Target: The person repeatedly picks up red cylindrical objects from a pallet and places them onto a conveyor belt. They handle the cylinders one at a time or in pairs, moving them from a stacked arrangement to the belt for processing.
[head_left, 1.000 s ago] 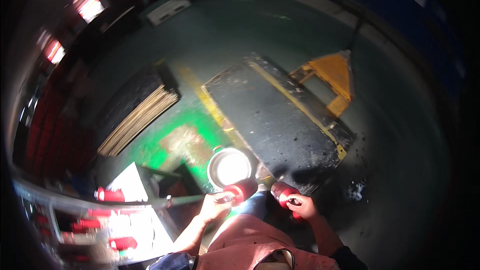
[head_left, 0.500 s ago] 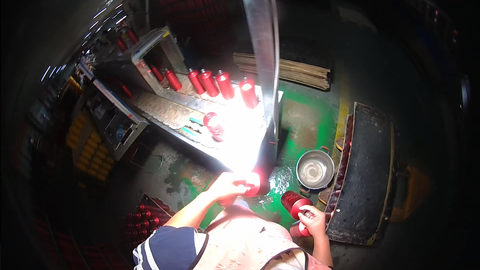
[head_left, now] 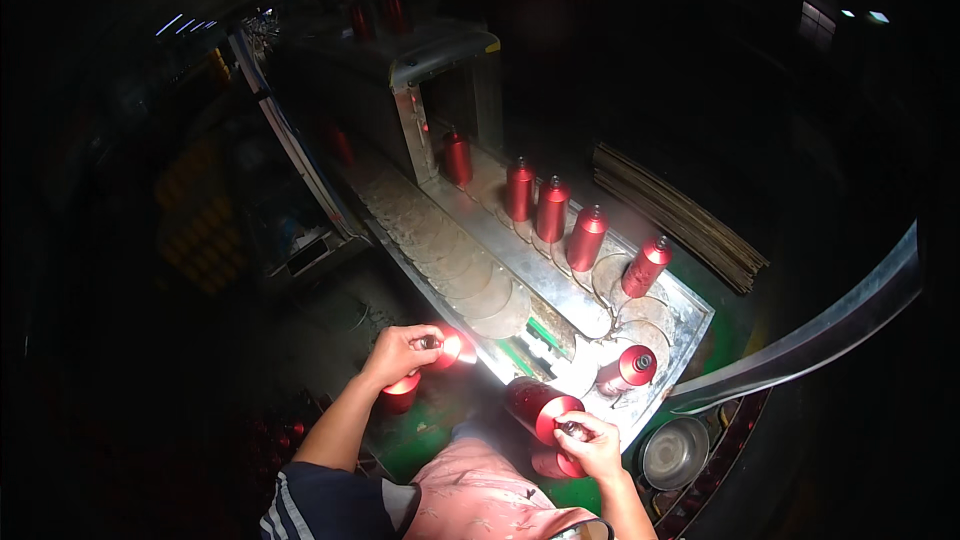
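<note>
Dim workshop, metal conveyor (head_left: 560, 285); each hand's fingers clamped on red canister.

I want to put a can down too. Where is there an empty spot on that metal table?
The round discs on the table's left, beside the row of upright red cans, look bare. The right side and near corner are crowded, with a can lying down. Both hands hold cans.

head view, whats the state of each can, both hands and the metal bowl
left hand: gripping a red can by its top
left red can: tilted, held off the conveyor
right hand: pinching a can's nozzle
right red can: tipped on its side
conveyor cans: upright in a row
end can: lying down
metal bowl: looks empty
</note>
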Demonstrator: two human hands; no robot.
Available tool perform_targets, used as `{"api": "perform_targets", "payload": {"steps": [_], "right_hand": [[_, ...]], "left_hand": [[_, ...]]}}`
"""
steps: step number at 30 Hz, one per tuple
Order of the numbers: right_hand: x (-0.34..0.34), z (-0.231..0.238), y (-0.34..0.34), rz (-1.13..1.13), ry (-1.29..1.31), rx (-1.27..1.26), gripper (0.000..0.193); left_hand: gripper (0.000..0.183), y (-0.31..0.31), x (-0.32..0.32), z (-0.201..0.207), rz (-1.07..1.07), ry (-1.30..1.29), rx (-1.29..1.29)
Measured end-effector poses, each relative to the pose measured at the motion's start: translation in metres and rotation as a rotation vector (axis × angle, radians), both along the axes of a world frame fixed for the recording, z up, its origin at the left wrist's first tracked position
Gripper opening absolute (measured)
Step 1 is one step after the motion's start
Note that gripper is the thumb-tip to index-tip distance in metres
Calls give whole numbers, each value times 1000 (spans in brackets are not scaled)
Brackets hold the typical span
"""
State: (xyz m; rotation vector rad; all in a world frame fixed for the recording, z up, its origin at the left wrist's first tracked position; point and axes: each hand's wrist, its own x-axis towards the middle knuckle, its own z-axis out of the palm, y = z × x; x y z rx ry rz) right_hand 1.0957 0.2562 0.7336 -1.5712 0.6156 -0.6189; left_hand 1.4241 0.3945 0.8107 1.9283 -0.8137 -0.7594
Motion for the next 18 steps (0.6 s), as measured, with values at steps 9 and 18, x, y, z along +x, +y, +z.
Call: {"api": "perform_targets", "payload": {"steps": [9,18], "right_hand": [[266,20,-86,39,137,91,20],[332,-34,-128,38,358,0,30]], "left_hand": [[22,-145,219,-32,-255,-96,3],[26,-219,283,-84,-554,138,138]]}}
